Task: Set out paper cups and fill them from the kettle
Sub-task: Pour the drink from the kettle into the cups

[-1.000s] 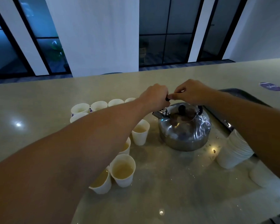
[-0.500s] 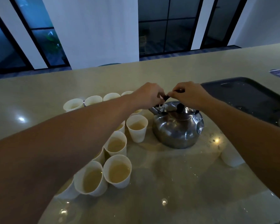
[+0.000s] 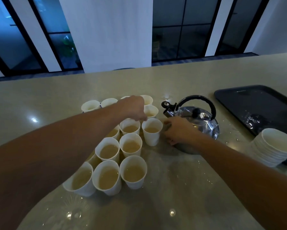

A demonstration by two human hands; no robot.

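Showing no readable writing: paper cups (image 3: 131,145), kettle (image 3: 204,120), tray (image 3: 262,107).

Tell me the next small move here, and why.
Probably take the kettle by its raised handle and pour into the far cups: the near cups hold liquid, the far ones look nearly empty, and neither hand grips the handle.

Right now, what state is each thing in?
kettle: upright on counter, lid on, handle up
near cups: upright, filled with pale liquid
far cups: upright, contents unclear
cup stack: nested, unused
tray: wet, bare
left hand: over cups, fingers curled, grip unclear
right hand: on kettle's side
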